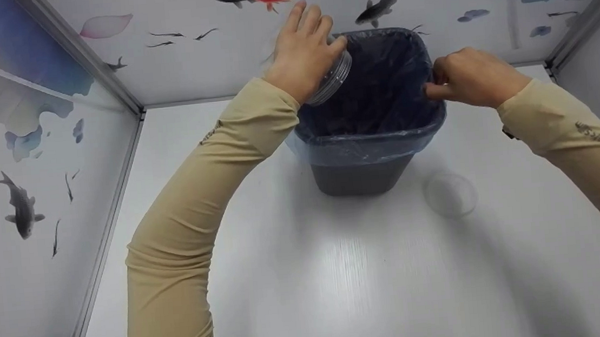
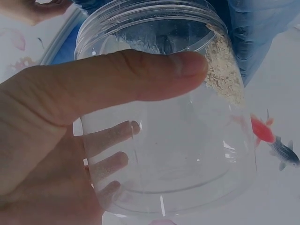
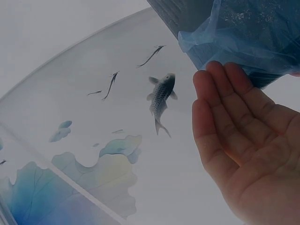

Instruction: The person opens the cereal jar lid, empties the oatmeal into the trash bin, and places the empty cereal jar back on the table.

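Observation:
My left hand [image 1: 308, 48] grips a clear plastic jar [image 2: 183, 154], its thumb across the near side and its fingers showing through the wall. Tilted, the jar has its threaded mouth toward the inside of a dark trash bin [image 1: 363, 176]. Pale flakes [image 2: 222, 70], like oats, lie along the wall near the mouth; the rest of the jar looks bare. A bluish plastic bag [image 1: 369, 149] lines the bin and folds over its rim. On the bin's right side, my right hand [image 1: 474, 77] holds the lined rim, thumb inside and fingers outside.
A round clear lid [image 1: 450, 194] lies on the white table [image 1: 342, 273], in front of the bin to the right. Panels with painted fish [image 1: 380, 1] stand behind the bin and along the left side.

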`<state>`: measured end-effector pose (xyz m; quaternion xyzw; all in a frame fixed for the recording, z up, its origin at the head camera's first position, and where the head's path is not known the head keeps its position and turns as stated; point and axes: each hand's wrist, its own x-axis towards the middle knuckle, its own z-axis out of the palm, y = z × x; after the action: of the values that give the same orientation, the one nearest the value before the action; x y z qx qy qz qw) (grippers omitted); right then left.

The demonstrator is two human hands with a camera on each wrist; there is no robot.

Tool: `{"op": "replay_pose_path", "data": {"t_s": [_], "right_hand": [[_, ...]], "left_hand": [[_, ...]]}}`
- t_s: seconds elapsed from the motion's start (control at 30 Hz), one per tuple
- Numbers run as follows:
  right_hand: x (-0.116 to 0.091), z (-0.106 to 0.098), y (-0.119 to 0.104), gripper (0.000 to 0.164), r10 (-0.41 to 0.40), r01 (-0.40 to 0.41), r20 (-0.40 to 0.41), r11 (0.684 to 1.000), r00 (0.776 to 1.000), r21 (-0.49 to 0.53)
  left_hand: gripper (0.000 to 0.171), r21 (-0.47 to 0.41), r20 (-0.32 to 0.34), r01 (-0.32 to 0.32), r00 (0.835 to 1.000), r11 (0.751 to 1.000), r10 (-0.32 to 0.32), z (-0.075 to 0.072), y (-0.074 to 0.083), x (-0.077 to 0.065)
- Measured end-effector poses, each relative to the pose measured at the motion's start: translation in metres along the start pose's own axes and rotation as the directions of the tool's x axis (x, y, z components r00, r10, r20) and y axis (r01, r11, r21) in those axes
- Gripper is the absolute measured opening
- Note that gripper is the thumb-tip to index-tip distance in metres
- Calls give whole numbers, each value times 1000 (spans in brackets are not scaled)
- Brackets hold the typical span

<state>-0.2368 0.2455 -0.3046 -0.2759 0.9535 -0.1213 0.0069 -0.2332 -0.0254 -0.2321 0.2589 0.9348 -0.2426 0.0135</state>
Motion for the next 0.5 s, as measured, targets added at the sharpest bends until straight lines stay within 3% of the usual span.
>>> {"op": "replay_pose_path", "data": {"t_s": [0.3,0.5], "right_hand": [[0,0,0,28,-16,16,-11,1000,1000,4],[0,0,0,27,7,-7,-5,1000,1000,-13]], "left_hand": [[64,25,7,2,1000,1000,-2,2,3,1],[60,52,48,-11,999,999,8,-1,5,2]]}}
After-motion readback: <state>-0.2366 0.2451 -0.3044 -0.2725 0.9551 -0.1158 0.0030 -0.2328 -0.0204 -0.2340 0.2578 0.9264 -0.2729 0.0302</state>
